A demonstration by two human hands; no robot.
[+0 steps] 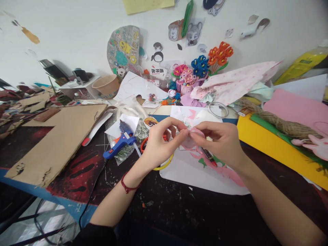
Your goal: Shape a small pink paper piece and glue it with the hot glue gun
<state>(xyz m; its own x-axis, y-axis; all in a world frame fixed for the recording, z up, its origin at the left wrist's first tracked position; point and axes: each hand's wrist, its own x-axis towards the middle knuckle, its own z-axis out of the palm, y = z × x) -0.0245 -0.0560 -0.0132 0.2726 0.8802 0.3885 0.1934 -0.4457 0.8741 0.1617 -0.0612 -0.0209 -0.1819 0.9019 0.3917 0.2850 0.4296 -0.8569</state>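
My left hand point(162, 143) and my right hand point(221, 141) meet in front of me, each pinching a small pink craft piece point(196, 132) between thumb and fingers. It looks soft and flat like felt or foam, but the fingers hide much of it. Beneath them lies white paper point(176, 169) with pink and green scraps point(228, 171) on it. A dark marker with a red end point(210, 158) rests on that paper below my right hand. Beside my left wrist, red and yellow loops point(164, 166) show partly from under the hand.
A blue glue gun point(123, 140) lies left of my hands, its cord running off the table edge. Farther left is a large cardboard sheet point(61, 136). To the right are a yellow board point(276, 150) and a twine bundle point(282, 119). Colourful flowers point(200, 66) stand by the wall.
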